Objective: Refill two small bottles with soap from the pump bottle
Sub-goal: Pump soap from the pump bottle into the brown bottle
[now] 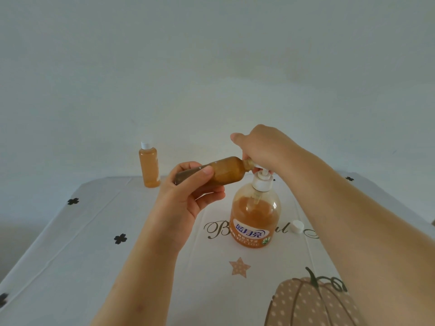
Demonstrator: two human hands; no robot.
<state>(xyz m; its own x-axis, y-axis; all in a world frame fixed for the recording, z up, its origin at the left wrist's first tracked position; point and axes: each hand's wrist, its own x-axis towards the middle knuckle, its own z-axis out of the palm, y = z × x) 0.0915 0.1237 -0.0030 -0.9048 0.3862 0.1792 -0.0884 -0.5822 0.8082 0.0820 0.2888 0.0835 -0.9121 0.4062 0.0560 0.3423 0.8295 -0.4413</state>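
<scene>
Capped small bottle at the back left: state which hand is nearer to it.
Left. The left hand, gripping the uncapped bottle, is just right of the capped bottle; the right hand is farther right, atop the pump bottle.

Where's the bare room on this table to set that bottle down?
Free: the tablecloth left of the left hand, in front of the capped small bottle; also between the pump bottle and the pumpkin print. Crowded: atop that bottle, where the right hand and held bottle meet; a loose cap lies to its right.
</scene>
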